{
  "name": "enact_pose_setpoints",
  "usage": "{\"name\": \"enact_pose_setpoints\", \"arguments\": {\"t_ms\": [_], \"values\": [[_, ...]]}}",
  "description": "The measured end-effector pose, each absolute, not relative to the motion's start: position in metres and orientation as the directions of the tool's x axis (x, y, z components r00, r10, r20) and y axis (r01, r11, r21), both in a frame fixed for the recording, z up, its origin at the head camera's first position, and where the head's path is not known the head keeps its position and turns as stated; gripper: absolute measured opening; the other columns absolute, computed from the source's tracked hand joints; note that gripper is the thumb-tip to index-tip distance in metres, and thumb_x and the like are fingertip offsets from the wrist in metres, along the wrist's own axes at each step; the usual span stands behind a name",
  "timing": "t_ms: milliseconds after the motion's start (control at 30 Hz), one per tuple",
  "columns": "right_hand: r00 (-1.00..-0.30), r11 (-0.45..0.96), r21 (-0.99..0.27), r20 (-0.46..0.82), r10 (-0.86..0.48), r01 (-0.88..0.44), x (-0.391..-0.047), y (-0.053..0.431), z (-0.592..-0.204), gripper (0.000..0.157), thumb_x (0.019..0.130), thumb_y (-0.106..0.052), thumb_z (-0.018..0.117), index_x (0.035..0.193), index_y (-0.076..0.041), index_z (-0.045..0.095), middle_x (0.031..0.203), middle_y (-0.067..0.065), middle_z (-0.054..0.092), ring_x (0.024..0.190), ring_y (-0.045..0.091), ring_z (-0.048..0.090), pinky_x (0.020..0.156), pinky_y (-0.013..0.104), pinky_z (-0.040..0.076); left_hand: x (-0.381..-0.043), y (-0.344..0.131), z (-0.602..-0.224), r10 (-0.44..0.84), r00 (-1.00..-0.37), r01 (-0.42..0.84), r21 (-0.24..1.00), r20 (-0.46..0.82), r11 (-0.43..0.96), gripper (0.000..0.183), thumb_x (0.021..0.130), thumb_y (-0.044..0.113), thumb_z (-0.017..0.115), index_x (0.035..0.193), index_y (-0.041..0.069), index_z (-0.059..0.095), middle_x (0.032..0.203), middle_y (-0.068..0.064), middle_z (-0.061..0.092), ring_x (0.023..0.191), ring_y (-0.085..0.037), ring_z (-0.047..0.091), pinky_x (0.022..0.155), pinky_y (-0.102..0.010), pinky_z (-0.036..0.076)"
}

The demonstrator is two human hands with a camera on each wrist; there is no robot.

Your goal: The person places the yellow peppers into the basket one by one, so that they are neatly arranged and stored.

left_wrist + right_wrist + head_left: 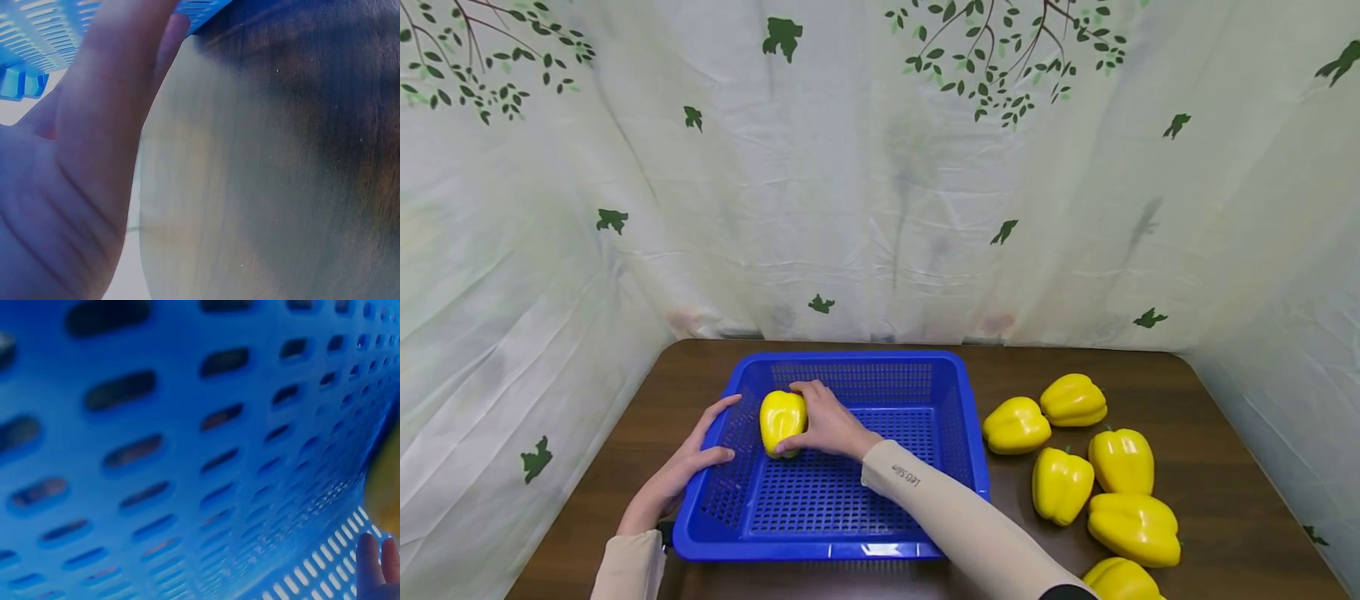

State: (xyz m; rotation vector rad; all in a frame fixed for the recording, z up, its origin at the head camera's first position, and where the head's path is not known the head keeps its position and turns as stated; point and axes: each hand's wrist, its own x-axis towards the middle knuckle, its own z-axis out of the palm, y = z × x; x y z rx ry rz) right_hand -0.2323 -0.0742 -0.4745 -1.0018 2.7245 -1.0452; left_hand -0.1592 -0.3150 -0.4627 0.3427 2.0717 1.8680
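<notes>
Head: right grip (831, 427) holds pepper (780, 417) near basket's left wall (728, 492), floor (827, 510) open rightward.

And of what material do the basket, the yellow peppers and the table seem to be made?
Basket: probably moulded plastic, glossy blue; regular slots and rim highlights suggest it.
Yellow peppers: smooth, glossy skin with sharp highlights; real or imitation, I cannot tell.
Table: wood or wood-look laminate, slightly shiny; streaky brown grain shows.

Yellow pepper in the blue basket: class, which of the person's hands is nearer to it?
Right: the right hand grips the yellow pepper. The left hand is apart from it, at the left rim of the blue basket.
</notes>
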Motion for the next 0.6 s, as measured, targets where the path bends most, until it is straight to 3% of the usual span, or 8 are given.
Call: {"name": "enact_pose_setpoints", "arguments": {"t_ms": [300,600], "values": [[-0.796,0.587,-0.607,0.129,-0.591,-0.535,-0.232,-0.066,-0.461,0.088,0.073,-0.046,0.080,0.141,-0.007,0.041,0.128,0.009,0.048,0.114,0.018,0.048,0.097,0.029,0.040,-0.159,-0.314,-0.462,0.382,-0.920,-0.042,0.993,-0.081,0.110,0.071,0.090,0.006,0.048,0.150,0.026,0.013,0.143,-0.030,0.012,0.108,-0.042,0.048,0.079,-0.049,0.050],[-0.776,0.544,-0.625,0.166,-0.609,-0.560,-0.230,-0.056,-0.443,0.083,0.076,-0.046,0.078,0.139,-0.006,0.042,0.130,0.008,0.047,0.117,0.018,0.047,0.098,0.027,0.039,-0.157,-0.313,-0.460,0.372,-0.924,-0.048,0.991,-0.092,0.126,0.072,0.091,0.005,0.047,0.150,0.025,0.012,0.144,-0.029,0.012,0.108,-0.042,0.048,0.080,-0.048,0.050]]}}
